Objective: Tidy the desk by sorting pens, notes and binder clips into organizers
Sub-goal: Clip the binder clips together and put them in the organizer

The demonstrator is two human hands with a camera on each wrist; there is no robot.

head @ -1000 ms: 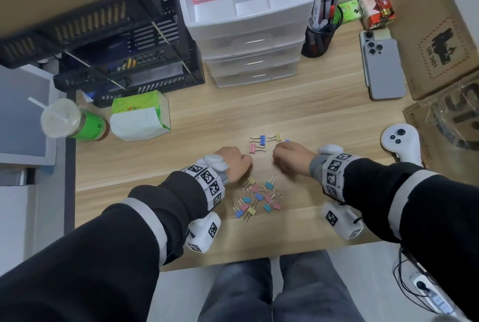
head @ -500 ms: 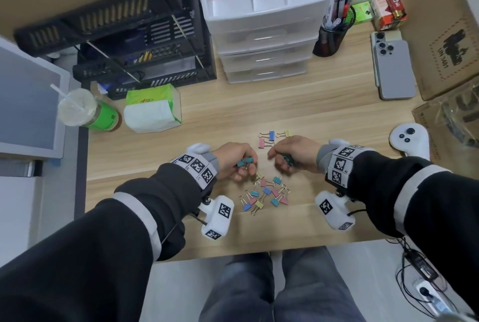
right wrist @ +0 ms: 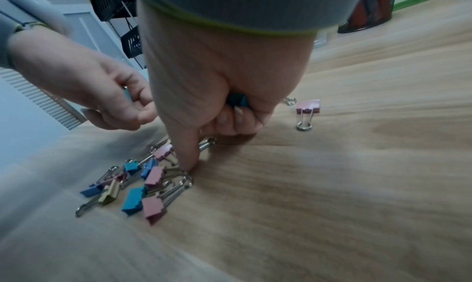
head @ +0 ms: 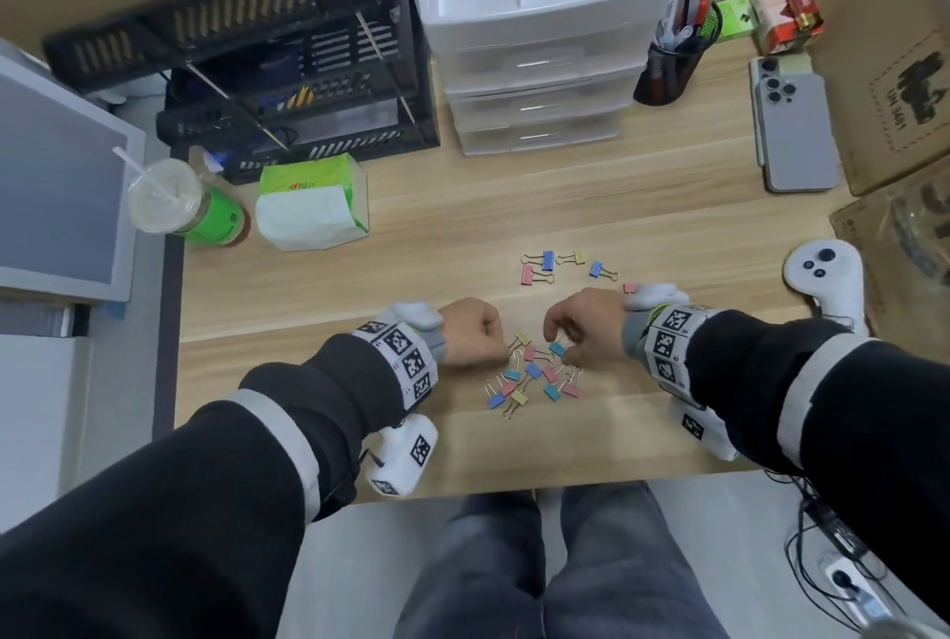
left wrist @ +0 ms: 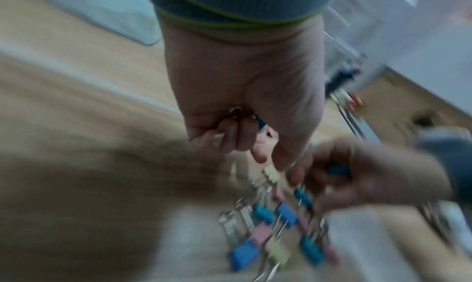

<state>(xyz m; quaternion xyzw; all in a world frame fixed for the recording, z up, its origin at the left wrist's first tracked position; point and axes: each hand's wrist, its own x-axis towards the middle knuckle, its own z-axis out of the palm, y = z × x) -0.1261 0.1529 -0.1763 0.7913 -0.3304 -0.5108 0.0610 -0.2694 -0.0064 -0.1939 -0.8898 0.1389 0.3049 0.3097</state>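
A heap of small coloured binder clips (head: 532, 378) lies on the wooden desk (head: 462, 227) between my hands; the same clip heap (right wrist: 143, 183) shows in the right wrist view. My left hand (head: 475, 332) is fisted at the heap's left edge, and its curled fingers (left wrist: 230, 132) hold a teal clip (left wrist: 260, 122). My right hand (head: 581, 330) reaches onto the heap's top right. It holds a teal clip (right wrist: 237, 100) in the palm while its thumb tip (right wrist: 190, 161) presses down among the clips. Several more clips (head: 545, 265) lie just beyond the hands.
A white drawer organizer (head: 540, 21) stands at the back, a black mesh pen cup (head: 668, 67) to its right. Black trays (head: 282, 72), a tissue pack (head: 313, 206) and a lidded cup (head: 169, 201) sit left. Phones (head: 794, 124), a white controller (head: 827, 278) and cardboard boxes (head: 884, 47) are on the right.
Both hands have dropped back onto the clip heap. The left has closed into a fist around its teal clip; the right has moved down to the heap's top right.
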